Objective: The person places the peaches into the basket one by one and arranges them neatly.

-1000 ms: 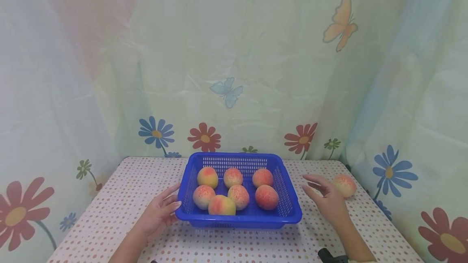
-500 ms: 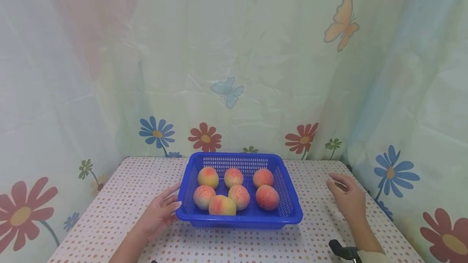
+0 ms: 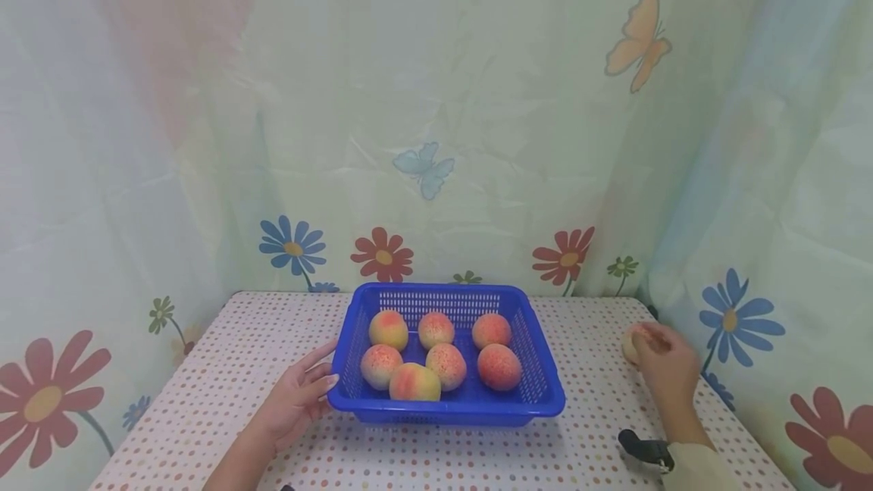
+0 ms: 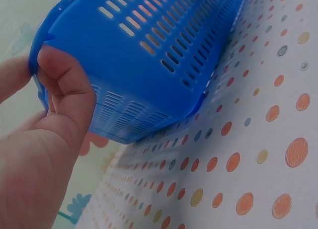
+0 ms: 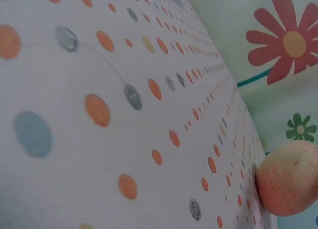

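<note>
A blue plastic basket (image 3: 446, 407) with slotted walls holds several red-and-yellow peaches (image 3: 499, 367). At its left side my left hand (image 3: 295, 400) grips the rim, thumb and fingertips against it; the left wrist view shows the bent fingers at the basket's edge (image 4: 74, 40). Far right on the table, my right hand (image 3: 668, 370) has its thumb and fingers around a single peach (image 3: 630, 347), partly covered by the hand. That peach (image 5: 288, 178) also appears at the edge of the right wrist view, where the hand itself does not show.
Under everything lies a polka-dot tablecloth (image 3: 586, 430). A flowered curtain (image 3: 477, 135) rises behind the table and along both sides. A black strap piece (image 3: 644, 449) sits at the right wrist.
My right hand has moved right, from beside the basket to the lone peach, and its fingers have come round it. The left hand and the basket stay where they were.
</note>
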Tool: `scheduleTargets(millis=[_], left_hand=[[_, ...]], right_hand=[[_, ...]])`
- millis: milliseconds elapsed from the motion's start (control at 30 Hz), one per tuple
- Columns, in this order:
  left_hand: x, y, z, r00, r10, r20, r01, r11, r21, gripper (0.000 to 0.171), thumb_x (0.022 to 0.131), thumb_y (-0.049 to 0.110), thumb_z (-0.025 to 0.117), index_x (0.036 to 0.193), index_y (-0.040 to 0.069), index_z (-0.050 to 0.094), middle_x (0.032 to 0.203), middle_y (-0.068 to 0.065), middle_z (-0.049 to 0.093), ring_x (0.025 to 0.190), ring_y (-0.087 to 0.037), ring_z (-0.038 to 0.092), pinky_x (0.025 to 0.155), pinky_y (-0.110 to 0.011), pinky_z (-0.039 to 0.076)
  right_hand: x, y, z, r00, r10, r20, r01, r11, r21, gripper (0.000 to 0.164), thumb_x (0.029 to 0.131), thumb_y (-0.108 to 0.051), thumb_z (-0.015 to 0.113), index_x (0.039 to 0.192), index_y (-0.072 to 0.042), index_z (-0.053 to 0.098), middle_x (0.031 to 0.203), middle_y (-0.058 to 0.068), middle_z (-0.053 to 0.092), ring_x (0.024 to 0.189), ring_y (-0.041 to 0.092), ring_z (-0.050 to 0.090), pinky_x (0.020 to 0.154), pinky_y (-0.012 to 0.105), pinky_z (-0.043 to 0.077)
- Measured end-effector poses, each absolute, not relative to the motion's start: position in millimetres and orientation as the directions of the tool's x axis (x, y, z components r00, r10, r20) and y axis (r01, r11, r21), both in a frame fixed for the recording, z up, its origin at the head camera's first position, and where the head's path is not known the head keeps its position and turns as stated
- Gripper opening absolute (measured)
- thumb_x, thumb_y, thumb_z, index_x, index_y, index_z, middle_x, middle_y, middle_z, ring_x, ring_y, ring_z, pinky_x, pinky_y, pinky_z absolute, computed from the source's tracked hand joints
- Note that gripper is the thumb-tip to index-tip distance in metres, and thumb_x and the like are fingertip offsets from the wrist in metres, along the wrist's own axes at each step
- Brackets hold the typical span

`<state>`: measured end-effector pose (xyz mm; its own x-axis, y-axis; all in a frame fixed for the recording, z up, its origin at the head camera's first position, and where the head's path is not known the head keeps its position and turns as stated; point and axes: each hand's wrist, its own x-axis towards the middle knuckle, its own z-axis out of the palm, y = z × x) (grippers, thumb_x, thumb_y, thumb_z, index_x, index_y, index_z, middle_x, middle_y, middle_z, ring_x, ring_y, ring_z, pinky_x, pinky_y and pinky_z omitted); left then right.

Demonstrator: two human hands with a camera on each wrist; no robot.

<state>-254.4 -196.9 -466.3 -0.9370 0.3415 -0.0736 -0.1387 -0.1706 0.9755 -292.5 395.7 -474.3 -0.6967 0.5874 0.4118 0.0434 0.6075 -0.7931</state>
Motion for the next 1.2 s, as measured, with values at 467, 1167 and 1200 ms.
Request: scheduleTargets(millis=[467, 1167, 1200], left_hand=[[-256.6, -196.2, -468.9, -0.938, 0.337, -0.077, -0.14, -0.167, 0.976, 0.075, 0.102, 0.013, 0.061, 0.164, 0.014, 0.018, 0.137, -0.012, 0.061, 0.116, -0.024, 0.068, 0.094, -0.036, 0.06], [-256.2, -198.1, -468.4, -0.935, 0.349, -0.066, -0.136, -0.178, 0.975, 0.075, 0.103, 0.012, 0.059, 0.164, 0.013, 0.016, 0.137, -0.01, 0.061, 0.117, -0.023, 0.067, 0.095, -0.035, 0.059], [-256.2, -198.3, -468.5, -0.935, 0.349, -0.066, -0.136, -0.178, 0.975, 0.075, 0.103, 0.012, 0.059, 0.164, 0.013, 0.016, 0.137, -0.01, 0.061, 0.117, -0.023, 0.067, 0.094, -0.036, 0.059]], right_hand=[[-302.0, 411.5, -477.9, -0.727, 0.605, 0.324, 0.097, 0.558, -0.824, 0.054, 0.095, -0.024, 0.071, 0.141, 0.002, 0.057, 0.146, 0.029, 0.052, 0.138, 0.047, 0.044, 0.113, 0.065, 0.037], [-313.5, 425.1, -480.5, -0.828, 0.561, -0.002, 0.281, 0.412, -0.867, 0.091, 0.096, -0.052, 0.064, 0.163, -0.008, 0.021, 0.168, 0.024, 0.021, 0.152, 0.049, 0.026, 0.12, 0.066, 0.029], [-313.8, 425.5, -481.0, -0.828, 0.561, -0.004, 0.28, 0.408, -0.869, 0.091, 0.096, -0.053, 0.064, 0.163, -0.008, 0.021, 0.169, 0.023, 0.02, 0.152, 0.049, 0.025, 0.12, 0.067, 0.028]])
